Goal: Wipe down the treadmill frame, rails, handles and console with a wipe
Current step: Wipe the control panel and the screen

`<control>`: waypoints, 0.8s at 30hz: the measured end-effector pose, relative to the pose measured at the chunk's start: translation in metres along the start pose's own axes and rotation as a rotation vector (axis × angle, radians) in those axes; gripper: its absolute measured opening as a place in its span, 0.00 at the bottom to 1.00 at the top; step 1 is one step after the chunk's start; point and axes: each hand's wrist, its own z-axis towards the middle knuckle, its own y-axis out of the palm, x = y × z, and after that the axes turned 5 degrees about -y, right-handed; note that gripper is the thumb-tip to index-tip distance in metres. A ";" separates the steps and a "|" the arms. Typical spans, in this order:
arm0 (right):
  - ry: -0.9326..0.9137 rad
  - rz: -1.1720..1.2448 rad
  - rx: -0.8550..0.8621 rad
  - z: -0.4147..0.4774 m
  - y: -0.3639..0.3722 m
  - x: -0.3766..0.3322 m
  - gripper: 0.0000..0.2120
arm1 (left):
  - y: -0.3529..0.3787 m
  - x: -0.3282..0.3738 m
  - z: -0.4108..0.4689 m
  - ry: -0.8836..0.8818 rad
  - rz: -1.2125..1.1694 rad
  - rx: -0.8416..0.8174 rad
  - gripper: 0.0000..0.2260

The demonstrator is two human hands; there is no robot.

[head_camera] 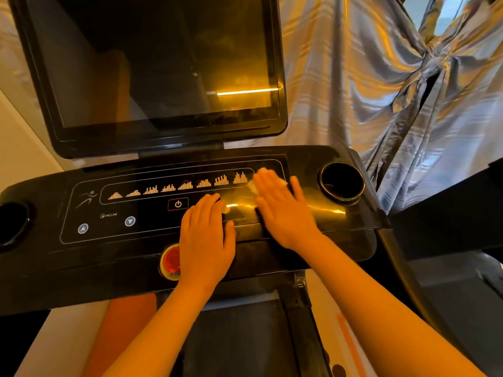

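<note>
Fingers (pixel 268 183) of right hand (pixel 283 210) lay straight, slightly spread, pressing white wipe (pixel 253 187) onto treadmill console (pixel 136 235) right of centre, near cup holder (pixel 341 182); left hand (pixel 205 235) rested flat beside it, fingers together

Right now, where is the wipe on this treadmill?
In the head view, the wipe lies pressed flat under the right hand on the right part of the console, between the last program icon and the right cup holder.

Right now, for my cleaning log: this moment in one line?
right hand: flat on wipe, console right side | left hand: flat, partly over stop button
</note>
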 end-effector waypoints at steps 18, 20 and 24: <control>-0.004 -0.025 -0.016 0.028 -0.004 -0.005 0.28 | -0.004 0.001 0.002 -0.010 0.006 -0.046 0.20; 0.114 -0.034 0.010 0.024 -0.010 0.023 0.27 | -0.004 0.000 0.002 -0.017 -0.023 -0.058 0.21; 0.338 -0.007 0.024 0.011 -0.018 0.055 0.29 | -0.004 0.002 0.004 -0.057 -0.074 -0.069 0.22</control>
